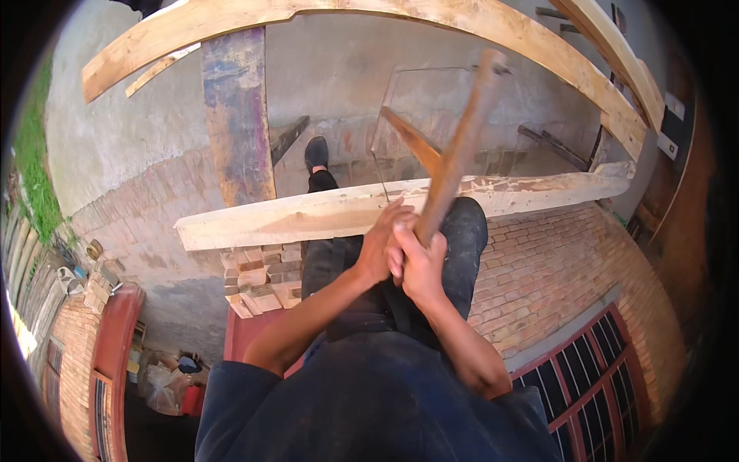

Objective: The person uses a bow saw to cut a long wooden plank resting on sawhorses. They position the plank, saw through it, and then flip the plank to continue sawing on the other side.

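A wooden frame saw (pixel 466 135) is in my right hand (pixel 419 258), its fingers closed round the lower end of the side arm. The saw tilts up and away, its crossbar (pixel 412 138) reaching left, and the thin blade comes down to the far edge of a long pale timber beam (pixel 308 214). My left hand (pixel 379 242) rests at the beam's near edge, with its visible fingers stretched over the wood close to the blade. Part of it is hidden behind my right hand. The beam runs across in front of me, against my legs (pixel 462 239).
A curved timber (pixel 346 9) spans the far side, joined to another timber (pixel 616 61) at right. A paint-stained plank (pixel 235 115) stands left of my foot (pixel 316 154). Stacked bricks (pixel 262 281) lie left of my legs. A red-framed barred window (pixel 593 377) is at lower right.
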The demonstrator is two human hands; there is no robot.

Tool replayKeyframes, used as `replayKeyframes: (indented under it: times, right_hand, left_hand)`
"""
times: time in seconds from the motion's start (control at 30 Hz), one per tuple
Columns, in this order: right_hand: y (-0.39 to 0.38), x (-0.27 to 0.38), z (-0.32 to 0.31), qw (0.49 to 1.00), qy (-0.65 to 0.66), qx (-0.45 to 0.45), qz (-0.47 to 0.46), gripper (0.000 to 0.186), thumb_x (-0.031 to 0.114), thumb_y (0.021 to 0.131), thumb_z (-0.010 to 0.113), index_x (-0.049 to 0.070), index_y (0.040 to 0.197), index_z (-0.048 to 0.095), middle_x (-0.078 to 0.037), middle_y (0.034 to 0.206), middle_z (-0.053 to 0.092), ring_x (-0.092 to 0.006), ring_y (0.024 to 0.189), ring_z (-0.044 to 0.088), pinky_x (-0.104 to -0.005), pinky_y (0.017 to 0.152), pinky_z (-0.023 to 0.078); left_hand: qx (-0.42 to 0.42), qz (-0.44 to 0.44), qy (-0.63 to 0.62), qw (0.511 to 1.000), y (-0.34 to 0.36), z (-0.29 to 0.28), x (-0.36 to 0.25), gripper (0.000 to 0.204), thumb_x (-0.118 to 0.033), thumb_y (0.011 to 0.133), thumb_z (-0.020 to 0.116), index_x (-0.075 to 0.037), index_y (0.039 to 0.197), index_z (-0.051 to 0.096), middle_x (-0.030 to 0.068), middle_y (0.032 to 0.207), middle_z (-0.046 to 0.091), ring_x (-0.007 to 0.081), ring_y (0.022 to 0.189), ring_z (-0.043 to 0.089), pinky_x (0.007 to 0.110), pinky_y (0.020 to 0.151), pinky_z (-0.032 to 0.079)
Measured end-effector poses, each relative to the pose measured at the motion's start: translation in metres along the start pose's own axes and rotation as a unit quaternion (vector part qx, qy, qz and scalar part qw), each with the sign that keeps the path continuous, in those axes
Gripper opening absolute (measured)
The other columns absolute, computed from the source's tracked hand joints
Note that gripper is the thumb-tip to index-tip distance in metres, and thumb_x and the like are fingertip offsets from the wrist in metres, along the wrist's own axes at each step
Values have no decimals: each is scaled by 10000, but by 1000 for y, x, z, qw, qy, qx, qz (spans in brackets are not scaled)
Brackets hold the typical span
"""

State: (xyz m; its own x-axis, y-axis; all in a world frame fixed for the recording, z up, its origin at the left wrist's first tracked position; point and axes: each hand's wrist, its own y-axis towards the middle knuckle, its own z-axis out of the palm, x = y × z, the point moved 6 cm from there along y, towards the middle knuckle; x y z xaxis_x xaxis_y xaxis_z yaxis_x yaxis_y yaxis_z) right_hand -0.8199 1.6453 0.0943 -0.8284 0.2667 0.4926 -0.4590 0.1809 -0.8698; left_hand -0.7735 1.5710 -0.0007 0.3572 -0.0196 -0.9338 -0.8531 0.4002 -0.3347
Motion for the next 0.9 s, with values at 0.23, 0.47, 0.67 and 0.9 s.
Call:
replayKeyframes:
  times: [0.23,0.47,0.67,0.9]
  right_hand:
    - [-100,36,-21,997,54,44,-28,311,141,1091,636,42,824,509,-112,686,579,-127,491,503,-292,460,391]
    - [18,-13,0,996,82,-6,-32,359,193,1083,671,88,799,478,-27,605,504,-127,447,453,-306,437,361]
    - [-101,46,-12,991,107,27,-71,321,187,1113,596,45,856,467,-110,626,520,-154,458,460,-301,432,386]
    - [-7,1,2,991,121,-22,-56,365,228,1104,669,75,814,507,-28,592,510,-130,425,473,-298,420,359]
  left_hand:
    - [4,1,7,1000,-47,14,-91,330,-237,976,679,-38,1226,760,170,1391,695,438,1496,526,615,1321,304]
    - [7,22,72,997,14,-11,3,452,-233,893,734,-25,1294,706,208,1357,691,485,1380,586,530,1224,434]
    - [19,-6,18,1000,-40,7,-104,326,-243,1041,596,-58,1273,729,177,1362,706,403,1452,579,601,1309,330]
    - [11,27,75,997,-7,-3,-9,437,-284,1017,610,-61,1387,677,207,1420,674,445,1437,564,512,1285,383]
